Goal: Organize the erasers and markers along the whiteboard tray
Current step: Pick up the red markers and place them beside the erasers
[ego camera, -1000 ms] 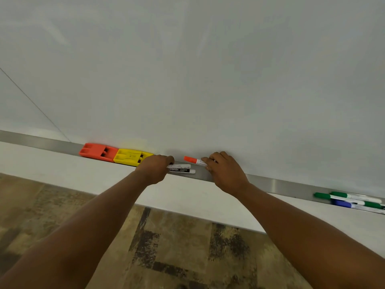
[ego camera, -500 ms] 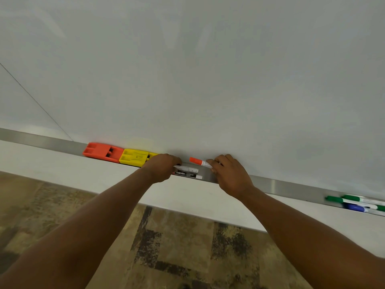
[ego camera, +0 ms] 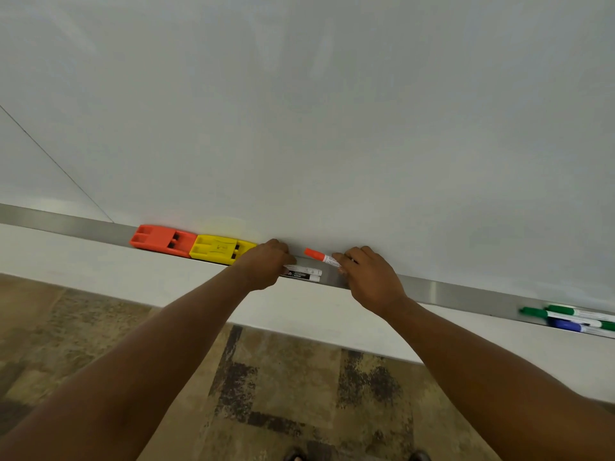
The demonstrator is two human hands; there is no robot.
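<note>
A metal tray (ego camera: 449,292) runs under the whiteboard. An orange eraser (ego camera: 161,240) and a yellow eraser (ego camera: 219,249) lie end to end on it at the left. My left hand (ego camera: 266,266) is closed over the left ends of two white markers with black labels (ego camera: 304,273) lying in the tray. My right hand (ego camera: 366,276) pinches a white marker with an orange cap (ego camera: 318,255), cap pointing left, tilted up against the board.
Two green markers (ego camera: 565,312) and a blue marker (ego camera: 569,326) lie in the tray at the far right. Below the tray is a white wall strip, then patterned brown carpet (ego camera: 283,394). My shoe tips show at the bottom edge.
The view has shifted slightly. Both hands stay at the same markers; the orange-capped marker sits a little higher and more tilted in my right hand.
</note>
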